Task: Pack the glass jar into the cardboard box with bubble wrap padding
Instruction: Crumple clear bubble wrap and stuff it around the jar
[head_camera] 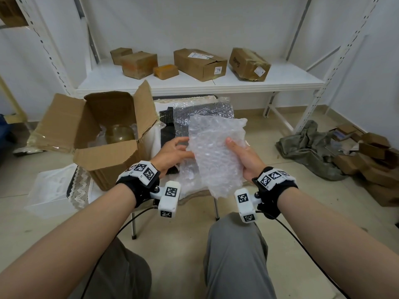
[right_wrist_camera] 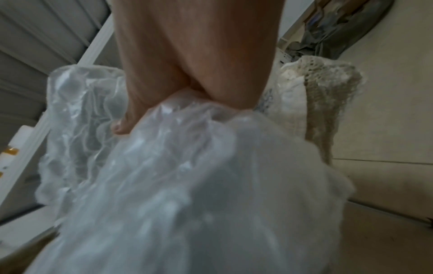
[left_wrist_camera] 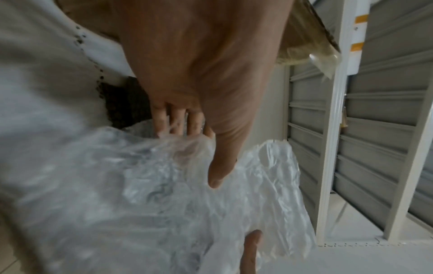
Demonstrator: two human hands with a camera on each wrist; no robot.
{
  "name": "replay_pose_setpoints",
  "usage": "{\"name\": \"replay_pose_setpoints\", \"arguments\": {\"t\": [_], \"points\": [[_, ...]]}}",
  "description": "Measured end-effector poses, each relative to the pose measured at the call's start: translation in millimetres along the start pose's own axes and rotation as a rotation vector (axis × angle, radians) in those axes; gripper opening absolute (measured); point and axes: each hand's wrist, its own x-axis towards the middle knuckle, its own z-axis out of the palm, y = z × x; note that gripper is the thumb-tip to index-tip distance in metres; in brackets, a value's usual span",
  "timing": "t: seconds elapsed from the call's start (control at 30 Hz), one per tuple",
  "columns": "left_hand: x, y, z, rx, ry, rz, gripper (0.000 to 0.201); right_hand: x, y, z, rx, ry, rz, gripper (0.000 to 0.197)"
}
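An open cardboard box (head_camera: 108,167) stands at the left, its flaps up. The glass jar (head_camera: 119,133) sits upright inside it, with some clear wrap beside it. In front of me both hands hold up a clear bubble wrap sheet (head_camera: 216,152). My right hand (head_camera: 241,156) grips its right edge, thumb on the front and fingers hidden behind. My left hand (head_camera: 176,151) holds the left edge. In the left wrist view its fingers (left_wrist_camera: 178,122) go behind the bubble wrap (left_wrist_camera: 164,194) and the thumb lies across the front. The right wrist view shows the right hand (right_wrist_camera: 150,103) closed on the wrap (right_wrist_camera: 187,185).
A second bubble wrap sheet (head_camera: 203,114) lies on a small lace-covered table (head_camera: 79,188) over dark material. A white shelf (head_camera: 194,85) behind carries several cardboard boxes. A translucent plastic tub (head_camera: 51,190) sits low on the left. A cloth heap (head_camera: 313,147) and flattened boxes lie at the right.
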Motion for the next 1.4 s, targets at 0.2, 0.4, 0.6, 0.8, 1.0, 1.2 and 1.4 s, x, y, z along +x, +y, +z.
{"name": "replay_pose_setpoints", "arguments": {"t": [0.2,0.4,0.6,0.8,1.0,1.2,1.4], "points": [[11.2,2.8,9.6,-0.007,0.033,0.075,0.035,0.4,-2.4,4.7,-0.098,-0.025,0.057,0.063],[13.0,6.6,10.0,-0.205,0.075,0.053,0.03,-0.7,-9.0,2.7,-0.104,-0.057,0.095,0.074],[15.2,12.7,5.5,-0.443,0.191,0.003,0.009,-5.0,-13.5,-4.3,-0.108,-0.03,0.109,0.039],[8.1,21.7,-10.3,-0.349,0.123,-0.031,0.02,-11.3,-9.1,-14.4,-0.101,-0.027,0.163,0.047],[-10.8,19.8,11.7,-0.22,-0.391,-0.375,0.037,-11.7,-9.0,-2.1,-0.142,-0.043,0.141,0.058],[3.1,19.5,14.7,-0.399,-0.072,-0.144,0.038,-12.5,-15.1,2.1,-0.131,0.006,0.157,0.043],[10.0,18.0,13.1,-0.564,0.126,0.004,0.033,-13.4,-13.5,-1.5,-0.124,0.043,0.187,0.053]]}}
